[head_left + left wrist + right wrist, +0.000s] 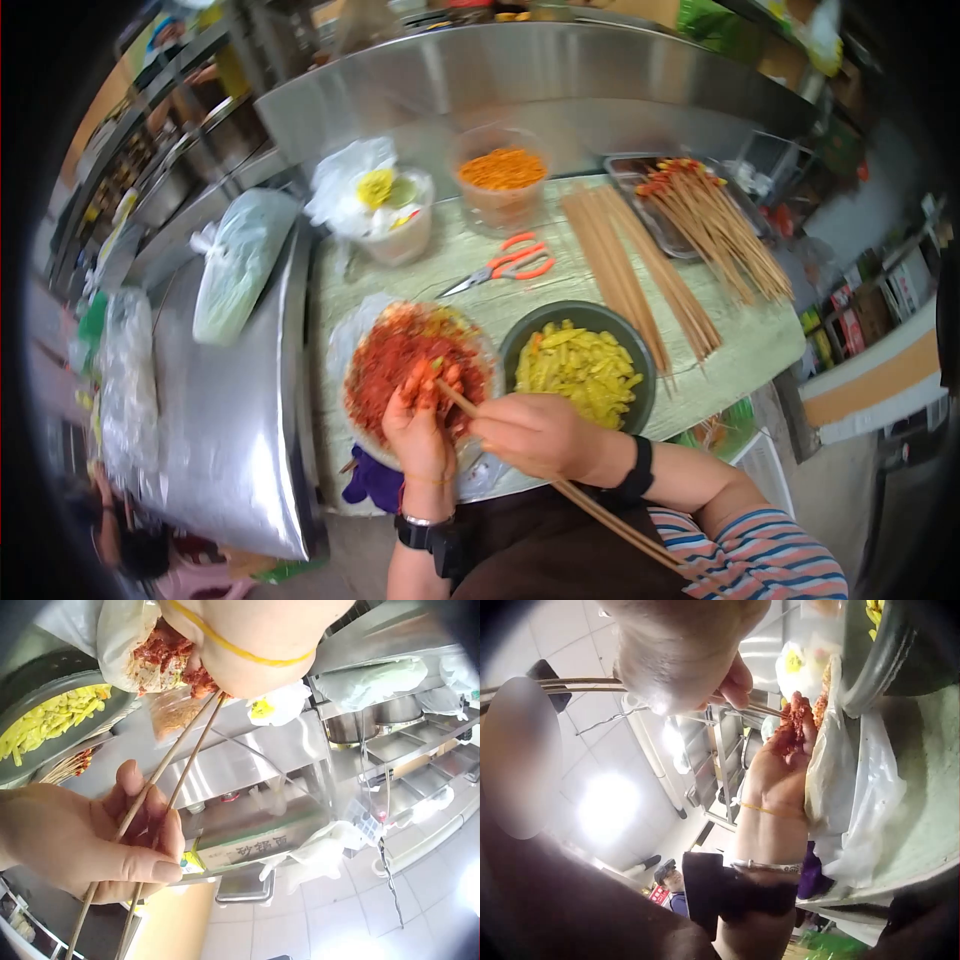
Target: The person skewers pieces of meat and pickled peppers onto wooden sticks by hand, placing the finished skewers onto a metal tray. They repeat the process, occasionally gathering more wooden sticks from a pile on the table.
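Observation:
Two long wooden sticks (pixel 174 761) are pinched in the right hand (pixel 535 435), thumb against fingers in the left wrist view (pixel 112 836). Their far tips meet the left hand (pixel 422 430), whose fingers are bent and coated with red paste above a lined bowl of red mixture (pixel 375 355). In the right wrist view the left hand (pixel 776 772) has its red fingertips around the stick ends; what small piece lies between them is unclear. Right of the red bowl stands a dark bowl of yellow-green strips (pixel 580 370).
Orange-handled scissors (pixel 510 265) lie behind the bowls. Further back are a tub of orange bits (pixel 502 190) and a tub with plastic bags (pixel 395 225). Bare sticks (pixel 620 270) and a tray (pixel 670 235) of tipped skewers lie right. A purple cloth (pixel 375 482) sits at the front edge.

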{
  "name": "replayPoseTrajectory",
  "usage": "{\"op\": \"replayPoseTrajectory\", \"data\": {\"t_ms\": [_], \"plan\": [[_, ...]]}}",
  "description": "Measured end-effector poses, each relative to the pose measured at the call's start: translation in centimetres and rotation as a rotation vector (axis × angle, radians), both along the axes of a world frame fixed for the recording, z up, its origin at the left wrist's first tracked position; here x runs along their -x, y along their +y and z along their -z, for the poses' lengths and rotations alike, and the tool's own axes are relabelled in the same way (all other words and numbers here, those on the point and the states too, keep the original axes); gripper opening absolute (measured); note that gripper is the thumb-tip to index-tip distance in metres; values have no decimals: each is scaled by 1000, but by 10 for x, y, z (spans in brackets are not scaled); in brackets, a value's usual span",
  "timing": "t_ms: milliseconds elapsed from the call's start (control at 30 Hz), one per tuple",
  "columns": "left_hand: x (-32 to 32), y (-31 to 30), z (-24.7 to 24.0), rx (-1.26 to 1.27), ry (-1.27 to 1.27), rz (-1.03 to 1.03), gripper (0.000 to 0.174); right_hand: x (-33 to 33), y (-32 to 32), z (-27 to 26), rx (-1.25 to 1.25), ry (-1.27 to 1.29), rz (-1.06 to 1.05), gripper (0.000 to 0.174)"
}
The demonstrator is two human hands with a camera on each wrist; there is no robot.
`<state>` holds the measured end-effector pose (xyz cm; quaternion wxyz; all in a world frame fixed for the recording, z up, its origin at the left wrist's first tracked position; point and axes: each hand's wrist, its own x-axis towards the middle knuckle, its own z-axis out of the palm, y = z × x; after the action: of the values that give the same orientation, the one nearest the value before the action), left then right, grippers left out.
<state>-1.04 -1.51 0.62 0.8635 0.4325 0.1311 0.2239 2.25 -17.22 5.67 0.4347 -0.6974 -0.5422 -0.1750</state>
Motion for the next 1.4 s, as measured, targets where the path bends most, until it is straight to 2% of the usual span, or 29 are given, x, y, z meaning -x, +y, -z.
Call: {"op": "replayPoseTrajectory", "data": {"t_ms": [67,133,200,267,300,367,400,433,467,567,600,667,733,800,833,900,933,1000,1033,1067,1133,1167,1200,1233,1267,1300,1400], "plan": [[2,-5,1,-104,4,54,26,-2,8,7,-18,57,15,17],[2,-7,-4,-128,10,7,27,-3,7,2,-75,130,26,16],[2,-4,-7,-44,-60,-75,29,1,-7,-6,-43,327,8,19],[1,5,0,-25,-51,-166,30,-5,-25,-5,-88,341,6,18],[-1,8,0,-97,-106,-139,32,-4,-38,-8,-153,649,-31,17],[2,1,-6,-51,-115,-90,34,-5,-60,-5,-351,1206,-87,18],[3,-2,-10,-7,-112,-55,35,-8,-73,-4,-358,1195,-77,18],[2,-1,-3,-122,-99,-54,45,-14,-89,-6,-467,1224,-13,19],[1,-3,-6,-123,-108,-44,45,-21,-105,-8,-576,1251,49,20],[3,-6,-10,-278,-78,-68,46,-65,-155,-3,-831,1077,243,23],[-1,-9,-15,-280,-83,-63,46,-86,-169,-3,-909,982,309,24],[-5,-19,-32,-116,-41,-131,39,-134,-195,3,-1073,999,360,24],[-4,-18,-39,-173,-1,-143,43,-182,-214,15,-1122,1024,431,25],[-3,-9,-41,-1534,-76,-335,38,-221,-225,33,-1174,1049,499,27],[-2,-6,-36,-1540,-83,-336,38,-238,-228,43,-1196,1084,559,28],[1,3,-21,-1651,70,-350,32,-253,-227,54,-1235,1098,655,32],[3,7,-16,-1657,72,-349,32,-255,-228,58,-1238,1103,654,32],[5,11,-12,-1771,164,-462,29,-249,-226,56,-1314,1243,511,33],[5,14,-9,-1773,171,-457,29,-243,-226,57,-1252,1361,472,30],[5,16,-7,-1790,162,-429,30,-236,-224,58,-1250,1368,476,30],[3,11,-11,-1806,164,-396,31,-218,-214,59,-546,1345,445,27],[1,3,-19,-1693,131,-347,33,-208,-202,58,-391,1235,540,23],[3,0,-22,-1579,100,-303,35,-201,-196,58,-381,1246,534,23],[5,0,-14,-1581,116,-305,35,-195,-191,57,92,897,731,23],[1,-2,-4,-938,35,-169,38,-190,-186,56,542,496,875,23],[-1,-2,1,-293,-50,-39,44,-186,-180,55,582,484,910,24],[2,-8,-6,-280,-56,-36,42,-190,-172,54,713,371,965,25]]}}
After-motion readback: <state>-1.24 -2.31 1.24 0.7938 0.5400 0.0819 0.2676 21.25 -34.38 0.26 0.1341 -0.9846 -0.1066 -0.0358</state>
